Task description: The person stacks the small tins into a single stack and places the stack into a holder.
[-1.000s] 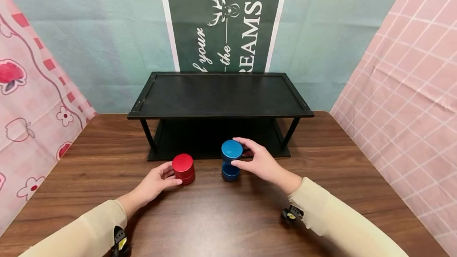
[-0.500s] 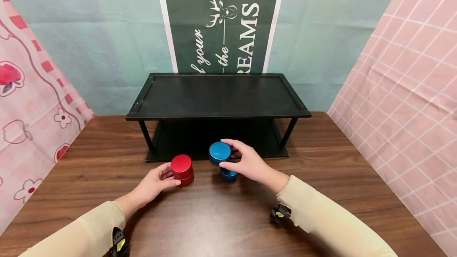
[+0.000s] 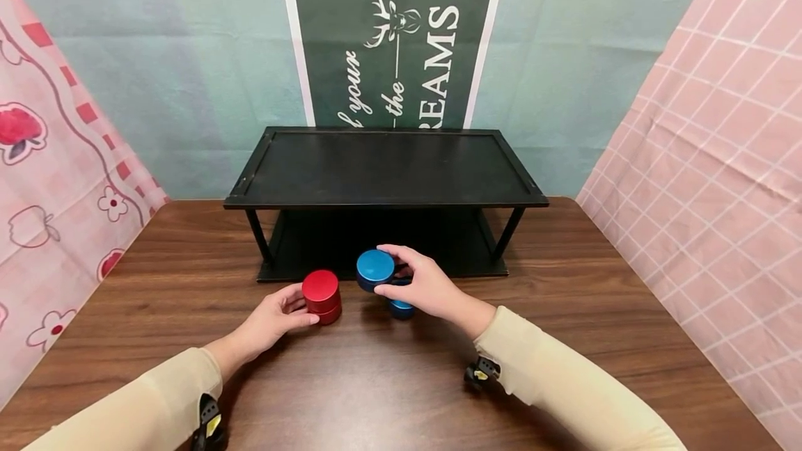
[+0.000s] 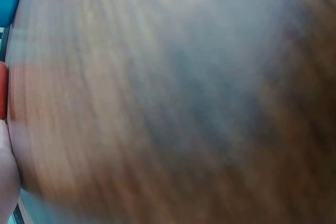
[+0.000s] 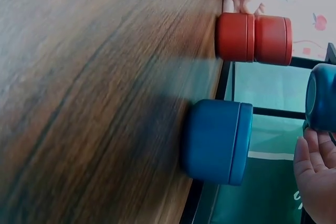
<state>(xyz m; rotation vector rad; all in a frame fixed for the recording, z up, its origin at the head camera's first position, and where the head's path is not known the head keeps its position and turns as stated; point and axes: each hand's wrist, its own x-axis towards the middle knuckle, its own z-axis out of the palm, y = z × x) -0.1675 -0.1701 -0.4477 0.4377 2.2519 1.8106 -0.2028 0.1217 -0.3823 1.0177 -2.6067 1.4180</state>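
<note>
My right hand (image 3: 426,287) pinches a round blue tin (image 3: 374,266) by its side and holds it raised in front of the shelf. Below it and slightly right, a second blue tin (image 3: 402,309) stands on the table, partly covered by that hand; the right wrist view shows the two blue tins (image 5: 215,140) apart. To the left, an upper red tin (image 3: 321,285) sits on a lower red tin (image 3: 328,314). My left hand (image 3: 278,315) has its thumb and fingers around the stack's left side. In the left wrist view only a sliver of red tin (image 4: 2,90) shows.
A black two-tier shelf (image 3: 388,169) stands behind the tins, its lower tier (image 3: 291,271) close to them. The brown wooden table (image 3: 351,395) lies under everything. Cloths hang on three sides, pink at the left (image 3: 69,193) and right (image 3: 708,179).
My right hand has moved left with its blue tin, from above the standing blue tin to a place left of it, towards the red stack. The left hand and red tins have stayed put.
</note>
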